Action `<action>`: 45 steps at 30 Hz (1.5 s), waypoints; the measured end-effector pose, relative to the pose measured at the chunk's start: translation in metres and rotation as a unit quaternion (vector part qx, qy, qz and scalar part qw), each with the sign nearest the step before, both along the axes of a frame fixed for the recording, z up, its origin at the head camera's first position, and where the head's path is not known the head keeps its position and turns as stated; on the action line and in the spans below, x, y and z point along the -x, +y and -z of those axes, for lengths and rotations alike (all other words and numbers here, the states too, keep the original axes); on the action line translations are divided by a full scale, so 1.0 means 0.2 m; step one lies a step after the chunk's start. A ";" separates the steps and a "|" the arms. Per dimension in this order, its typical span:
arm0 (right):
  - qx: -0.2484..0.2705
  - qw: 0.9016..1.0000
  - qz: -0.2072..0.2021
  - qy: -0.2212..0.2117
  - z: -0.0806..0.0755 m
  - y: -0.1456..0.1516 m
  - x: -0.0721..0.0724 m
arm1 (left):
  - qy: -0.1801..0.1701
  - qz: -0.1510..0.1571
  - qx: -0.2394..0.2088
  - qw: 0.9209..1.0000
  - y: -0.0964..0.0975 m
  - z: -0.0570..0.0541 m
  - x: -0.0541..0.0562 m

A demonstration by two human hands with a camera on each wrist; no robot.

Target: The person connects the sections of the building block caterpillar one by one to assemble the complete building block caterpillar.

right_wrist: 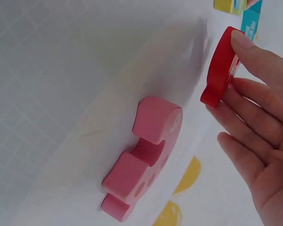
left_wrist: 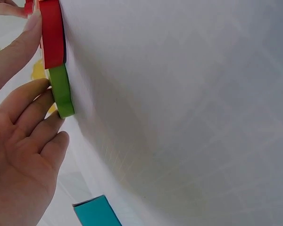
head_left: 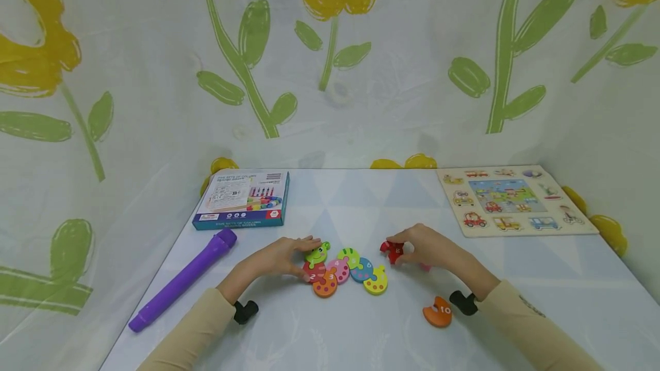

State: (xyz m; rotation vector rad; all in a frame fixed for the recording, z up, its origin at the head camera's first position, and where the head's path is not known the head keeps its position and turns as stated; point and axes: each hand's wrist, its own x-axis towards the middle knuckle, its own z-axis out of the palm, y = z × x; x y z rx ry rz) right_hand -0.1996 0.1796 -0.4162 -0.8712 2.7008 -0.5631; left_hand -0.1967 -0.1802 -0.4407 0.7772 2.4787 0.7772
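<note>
A wooden number caterpillar puzzle lies partly joined on the table. My left hand touches its green head piece with the fingertips and the red piece marked 2 with the thumb. Beyond them curve the orange piece marked 3, a pink piece, a green piece, a blue piece and a yellow piece. Thumb and fingers of my right hand pinch a red puzzle piece marked 8, raised above the table. A pink piece marked 9 lies below that hand.
An orange piece marked 10 lies near my right wrist. At the back left is a boxed bead set, with a purple tube in front. A wooden vehicle puzzle board lies at the back right.
</note>
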 end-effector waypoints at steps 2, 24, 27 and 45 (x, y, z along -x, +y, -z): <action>0.000 1.000 -0.007 -0.002 0.00 0.00 -0.01 | 0.000 0.001 -0.001 1.000 0.00 0.00 0.00; 0.000 0.994 -0.110 0.013 0.02 -0.03 -0.04 | 0.000 0.001 0.000 1.000 0.00 -0.01 0.00; -0.006 0.993 -0.115 0.021 0.01 -0.04 -0.04 | -0.001 0.001 -0.004 1.000 0.00 -0.01 0.00; -0.022 0.994 -0.106 0.024 0.03 -0.07 -0.06 | -0.001 -0.001 0.002 1.000 0.01 -0.01 0.00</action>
